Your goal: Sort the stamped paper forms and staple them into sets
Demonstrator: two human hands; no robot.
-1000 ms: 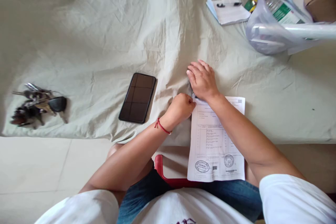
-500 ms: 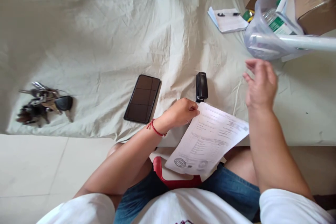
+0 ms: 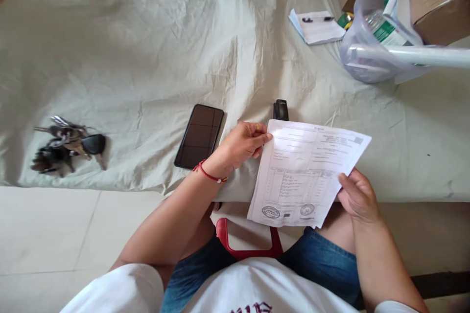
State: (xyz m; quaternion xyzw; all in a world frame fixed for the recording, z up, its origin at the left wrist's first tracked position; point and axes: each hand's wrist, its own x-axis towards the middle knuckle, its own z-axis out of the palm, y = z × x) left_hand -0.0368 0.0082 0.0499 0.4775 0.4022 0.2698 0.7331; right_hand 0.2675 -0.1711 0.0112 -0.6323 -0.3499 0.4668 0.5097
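Several printed sheets of paper point(image 3: 304, 171) with round stamps near the bottom are held over the table's front edge and my lap. My left hand point(image 3: 245, 142) pinches their upper left corner between thumb and fingers. On the lower right side, my right hand point(image 3: 358, 195) grips the edge, thumb on top. A black stapler point(image 3: 281, 110) lies just beyond the sheets, its near part hidden by them. To the left of my left hand, a dark smartphone point(image 3: 199, 136) rests face up on the cloth.
A bunch of keys point(image 3: 69, 145) lies at the left on the cloth-covered table point(image 3: 154, 58). At the back right are a notepad point(image 3: 321, 29) with a pen, a translucent plastic container point(image 3: 362, 66) holding a bottle, and cardboard boxes point(image 3: 440, 5). A red stool point(image 3: 249, 253) shows below me.
My right hand has come down from beside the container and taken hold of the sheets' right edge. The sheets have risen and flattened toward me, now covering part of the stapler.
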